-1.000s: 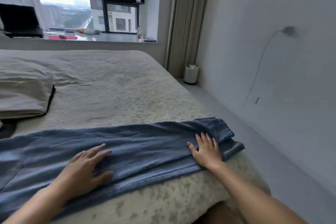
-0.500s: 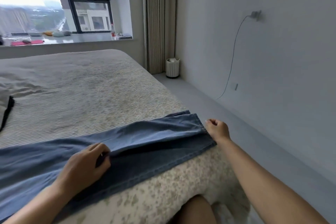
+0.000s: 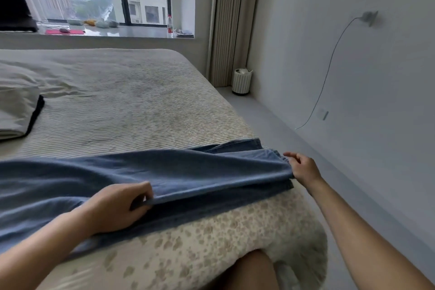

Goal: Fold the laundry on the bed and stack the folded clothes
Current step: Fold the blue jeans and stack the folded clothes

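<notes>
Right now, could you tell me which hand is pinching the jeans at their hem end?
The right hand, at the hem of the jeans; the left hand grips mid-leg.

Off to my right a small white ribbed cylindrical bin (image 3: pixel 242 81) is standing on the pale grey floor (image 3: pixel 277 125), tucked into the corner just beside the beige pleated curtain (image 3: pixel 231 21). On the plain white wall (image 3: pixel 353 66) a grey plug adapter (image 3: pixel 368 17) is sitting high up, its thin grey cable (image 3: pixel 327 73) hanging down toward the floor. Ahead of me, a clear plastic bottle with a red label (image 3: pixel 169 26) is standing on the white windowsill (image 3: pixel 131 32), with a flat red mat (image 3: pixel 64 32) lying further left and a black laptop (image 3: pixel 14 10) sitting at the far left edge
</notes>
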